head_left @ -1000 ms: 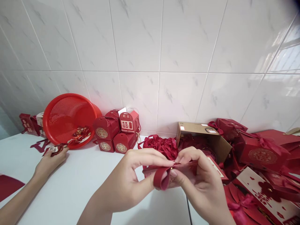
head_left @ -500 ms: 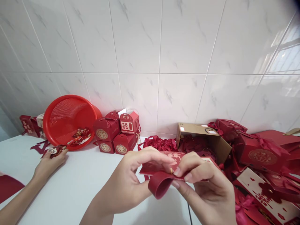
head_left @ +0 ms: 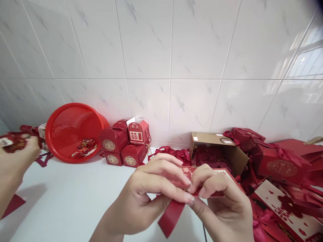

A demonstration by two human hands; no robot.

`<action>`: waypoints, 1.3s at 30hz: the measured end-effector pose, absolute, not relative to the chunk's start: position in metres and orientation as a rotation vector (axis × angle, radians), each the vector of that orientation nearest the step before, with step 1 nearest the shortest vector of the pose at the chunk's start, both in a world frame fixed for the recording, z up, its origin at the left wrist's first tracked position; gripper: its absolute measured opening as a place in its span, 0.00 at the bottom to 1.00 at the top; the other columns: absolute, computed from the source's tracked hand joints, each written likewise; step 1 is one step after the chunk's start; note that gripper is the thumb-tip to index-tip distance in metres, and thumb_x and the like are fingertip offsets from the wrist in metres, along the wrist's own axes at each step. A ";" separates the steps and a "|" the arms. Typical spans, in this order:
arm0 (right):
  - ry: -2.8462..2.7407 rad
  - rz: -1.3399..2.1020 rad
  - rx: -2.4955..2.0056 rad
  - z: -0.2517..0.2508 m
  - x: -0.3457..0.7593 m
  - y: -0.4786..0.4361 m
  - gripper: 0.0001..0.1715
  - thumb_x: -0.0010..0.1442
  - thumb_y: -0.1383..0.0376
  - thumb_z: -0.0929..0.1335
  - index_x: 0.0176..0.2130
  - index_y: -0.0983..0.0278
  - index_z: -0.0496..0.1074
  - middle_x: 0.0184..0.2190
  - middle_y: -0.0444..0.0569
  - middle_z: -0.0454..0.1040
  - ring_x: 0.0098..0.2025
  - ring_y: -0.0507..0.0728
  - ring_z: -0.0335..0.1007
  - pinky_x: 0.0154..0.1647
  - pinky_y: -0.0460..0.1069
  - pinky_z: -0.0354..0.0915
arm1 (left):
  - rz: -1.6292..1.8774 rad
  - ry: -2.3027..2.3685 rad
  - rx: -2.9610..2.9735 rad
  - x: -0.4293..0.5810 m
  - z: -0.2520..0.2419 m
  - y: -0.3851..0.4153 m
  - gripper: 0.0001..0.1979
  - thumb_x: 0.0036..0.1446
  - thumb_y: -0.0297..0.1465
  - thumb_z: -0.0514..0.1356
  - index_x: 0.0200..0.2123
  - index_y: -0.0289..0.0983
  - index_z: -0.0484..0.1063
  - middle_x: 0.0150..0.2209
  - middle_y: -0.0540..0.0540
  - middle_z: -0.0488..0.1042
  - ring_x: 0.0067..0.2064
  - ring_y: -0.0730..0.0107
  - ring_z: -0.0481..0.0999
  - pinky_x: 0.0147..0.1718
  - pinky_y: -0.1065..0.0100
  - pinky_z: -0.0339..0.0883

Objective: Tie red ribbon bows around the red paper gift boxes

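Note:
My left hand (head_left: 148, 195) and my right hand (head_left: 222, 205) are both pinched on a flat red box blank (head_left: 214, 193) with a gold pattern, held just above the white table (head_left: 75, 198). A red ribbon strap (head_left: 171, 216) hangs down from under my fingertips. My fingers meet at the middle of the blank and hide most of it.
Another person's hand (head_left: 15, 161) at the left holds red wrapped sweets. A red plastic basket (head_left: 73, 131) leans on the tiled wall beside stacked red gift boxes (head_left: 124, 141). A cardboard carton (head_left: 219, 151) of ribbons and a pile of red boxes (head_left: 282, 164) fill the right.
The ribbon strap has dropped lower and my left fingers have closed over the blank. The other person's hand has lifted from the table with sweets and moved left, towards the camera.

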State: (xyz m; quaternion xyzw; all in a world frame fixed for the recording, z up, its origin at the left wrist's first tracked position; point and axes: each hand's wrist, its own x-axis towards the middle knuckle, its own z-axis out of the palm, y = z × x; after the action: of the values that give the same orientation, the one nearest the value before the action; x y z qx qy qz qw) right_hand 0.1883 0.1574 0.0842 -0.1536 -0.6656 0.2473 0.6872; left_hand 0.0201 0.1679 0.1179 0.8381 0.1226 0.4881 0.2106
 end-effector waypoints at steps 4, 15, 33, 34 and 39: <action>-1.462 0.595 -0.354 0.084 0.188 0.156 0.13 0.52 0.76 0.70 0.29 0.61 0.65 0.27 0.42 0.71 0.31 0.51 0.68 0.32 0.47 0.67 | 1.386 0.333 2.421 0.020 0.120 0.171 0.13 0.54 0.16 0.59 0.35 0.39 0.78 0.35 0.47 0.78 0.40 0.69 0.77 0.51 0.61 0.67; -1.461 0.625 -0.370 0.080 0.190 0.158 0.12 0.53 0.76 0.70 0.28 0.61 0.65 0.27 0.43 0.71 0.31 0.51 0.69 0.32 0.46 0.67 | 1.273 0.423 2.130 0.022 0.110 0.172 0.12 0.55 0.22 0.61 0.37 0.43 0.80 0.28 0.47 0.70 0.35 0.69 0.74 0.35 0.67 0.72; -1.431 0.757 -0.881 0.058 0.194 0.177 0.07 0.55 0.62 0.71 0.36 0.61 0.75 0.34 0.49 0.78 0.36 0.56 0.76 0.35 0.47 0.73 | 1.557 0.984 2.138 0.004 0.121 0.162 0.19 0.55 0.23 0.60 0.48 0.46 0.74 0.45 0.47 0.73 0.47 0.68 0.72 0.47 0.68 0.67; -1.395 0.742 -0.931 0.059 0.195 0.176 0.08 0.54 0.62 0.72 0.36 0.62 0.75 0.33 0.49 0.79 0.34 0.56 0.76 0.34 0.47 0.73 | 1.698 1.017 2.051 0.000 0.123 0.161 0.18 0.54 0.24 0.61 0.47 0.45 0.74 0.44 0.47 0.74 0.46 0.68 0.72 0.47 0.68 0.68; -1.204 0.396 -1.021 0.070 0.214 0.143 0.08 0.51 0.65 0.73 0.34 0.64 0.76 0.35 0.51 0.78 0.36 0.58 0.76 0.36 0.50 0.74 | 2.249 1.031 1.514 -0.015 0.133 0.162 0.08 0.50 0.24 0.64 0.35 0.39 0.78 0.32 0.50 0.76 0.35 0.72 0.75 0.38 0.71 0.71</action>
State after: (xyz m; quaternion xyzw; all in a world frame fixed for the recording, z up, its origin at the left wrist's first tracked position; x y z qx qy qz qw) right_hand 0.2137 0.1432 0.0697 -0.4558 -0.5379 0.1771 0.6867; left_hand -0.0153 0.1624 0.1333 0.5181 0.3530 0.7697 0.1203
